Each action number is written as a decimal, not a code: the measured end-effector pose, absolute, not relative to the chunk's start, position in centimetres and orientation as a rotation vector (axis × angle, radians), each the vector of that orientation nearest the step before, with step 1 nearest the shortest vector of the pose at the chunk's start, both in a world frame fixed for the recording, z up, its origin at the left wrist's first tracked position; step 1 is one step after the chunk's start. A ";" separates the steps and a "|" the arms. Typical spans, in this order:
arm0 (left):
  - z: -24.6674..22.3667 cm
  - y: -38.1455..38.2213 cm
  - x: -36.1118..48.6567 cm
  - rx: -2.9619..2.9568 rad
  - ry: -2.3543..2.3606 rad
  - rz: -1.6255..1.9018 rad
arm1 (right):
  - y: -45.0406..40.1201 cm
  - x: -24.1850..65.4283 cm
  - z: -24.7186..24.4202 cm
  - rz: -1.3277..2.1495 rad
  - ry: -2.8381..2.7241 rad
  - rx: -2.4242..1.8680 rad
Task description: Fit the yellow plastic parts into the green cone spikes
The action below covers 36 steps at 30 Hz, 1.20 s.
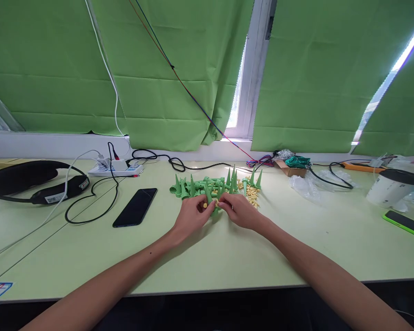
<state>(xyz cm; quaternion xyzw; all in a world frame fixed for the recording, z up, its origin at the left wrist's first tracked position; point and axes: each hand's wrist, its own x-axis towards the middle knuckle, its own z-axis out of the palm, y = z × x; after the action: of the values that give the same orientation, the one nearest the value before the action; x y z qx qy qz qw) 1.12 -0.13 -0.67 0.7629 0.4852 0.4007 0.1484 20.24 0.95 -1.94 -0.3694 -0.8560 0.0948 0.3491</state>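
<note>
My left hand is closed around a green plastic spike with a pointed tip, and a small yellow peg shows by its fingers. Against that spike, the fingertips of my right hand pinch a small pale yellow peg, partly hidden by the fingers. Just behind both hands lies a pile of green plastic spikes, some standing on end and others on their sides. Many small yellow pegs are heaped at the pile's right side, next to my right hand.
A black phone, a headset and a power strip with cables lie to the left. On the right are clear plastic wrap, a lidded cup and a green-edged phone. Green blinds hang behind the table.
</note>
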 end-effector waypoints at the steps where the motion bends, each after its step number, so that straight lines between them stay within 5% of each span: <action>1: -0.7 -0.1 1.1 2.195 1.392 1.150 | 0.9 20.2 -1.9 0.247 -2.218 -0.961; 36: -0.5 -0.2 1.1 2.231 1.384 1.190 | 0.7 20.1 -1.7 0.231 -2.254 -0.980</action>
<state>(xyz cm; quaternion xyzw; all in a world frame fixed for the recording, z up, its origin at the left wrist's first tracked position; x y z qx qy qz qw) 1.11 -0.23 -0.55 0.7675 0.4761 0.4094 0.1293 20.15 0.68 -1.73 -0.3748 -0.8618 0.0885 0.3300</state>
